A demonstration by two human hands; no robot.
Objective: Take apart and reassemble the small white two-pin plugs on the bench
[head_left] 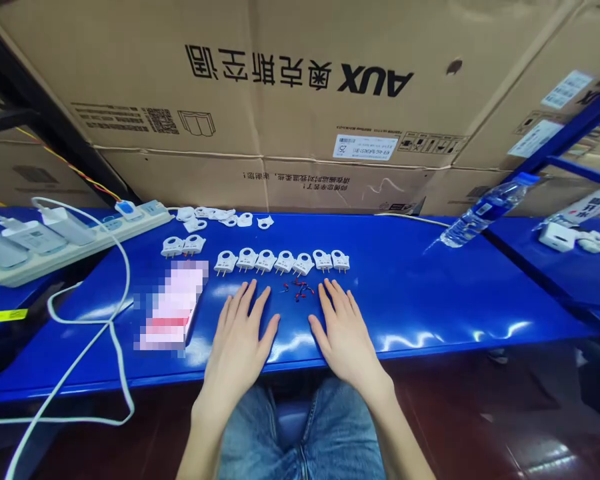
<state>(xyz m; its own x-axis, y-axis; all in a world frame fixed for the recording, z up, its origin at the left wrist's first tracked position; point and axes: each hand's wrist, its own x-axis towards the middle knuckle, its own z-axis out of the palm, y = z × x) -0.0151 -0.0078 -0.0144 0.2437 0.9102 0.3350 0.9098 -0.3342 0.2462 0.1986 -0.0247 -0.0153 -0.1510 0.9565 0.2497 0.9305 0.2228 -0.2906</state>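
My left hand (pixel 241 337) lies flat on the blue tabletop (pixel 430 293), fingers spread and holding nothing. My right hand (pixel 343 330) rests the same way to its right, also without anything in it. Just beyond the fingertips runs a row of several white two-pin plugs (pixel 265 261), each with a ring-shaped handle, pins toward me. Between the hands and the row is a small pile of red and dark-blue parts (pixel 301 290), too small to name. Two more white plugs (pixel 193 245) sit at the left. Behind them are several white ring-handled pieces (pixel 244 219).
A blurred-out pink rectangular item (pixel 175 307) lies left of my left hand. A white power strip (pixel 80 243) with chargers and a looping white cable (pixel 125 360) is farther left. A water bottle (pixel 487 210) lies back right. Cardboard (pixel 280 140) walls the back.
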